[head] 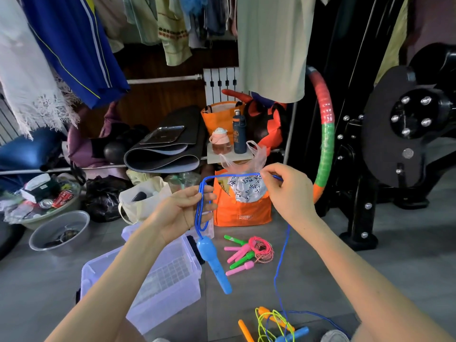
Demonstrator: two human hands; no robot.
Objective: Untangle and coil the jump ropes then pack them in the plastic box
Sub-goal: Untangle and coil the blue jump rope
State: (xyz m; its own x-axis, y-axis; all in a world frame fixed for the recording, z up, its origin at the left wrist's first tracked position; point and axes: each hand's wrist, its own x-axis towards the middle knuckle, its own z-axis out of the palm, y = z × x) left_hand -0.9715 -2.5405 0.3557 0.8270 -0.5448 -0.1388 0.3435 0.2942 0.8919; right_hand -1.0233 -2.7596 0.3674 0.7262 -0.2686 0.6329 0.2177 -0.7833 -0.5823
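Note:
My left hand (pixel 183 209) holds loops of the blue jump rope (pixel 201 208), and one blue handle (pixel 214 264) hangs below it. My right hand (pixel 287 191) pinches the same cord up high. The cord stretches level between the hands, then drops past my right wrist to the floor, where the second blue handle (pixel 294 334) lies. A clear plastic box (pixel 158 275) stands open under my left forearm. On the floor lie coiled ropes with pink and green handles (pixel 246 253). A yellow-green rope with orange handles (pixel 269 322) lies near the bottom edge.
An orange bag (pixel 243 208) stuffed with cloth stands just behind my hands. A striped hoop (pixel 325 144) leans on black exercise equipment (pixel 394 134) at the right. Basins of clutter (pixel 59 230) sit on the floor at the left, with rolled mats (pixel 162 154) and hanging clothes behind.

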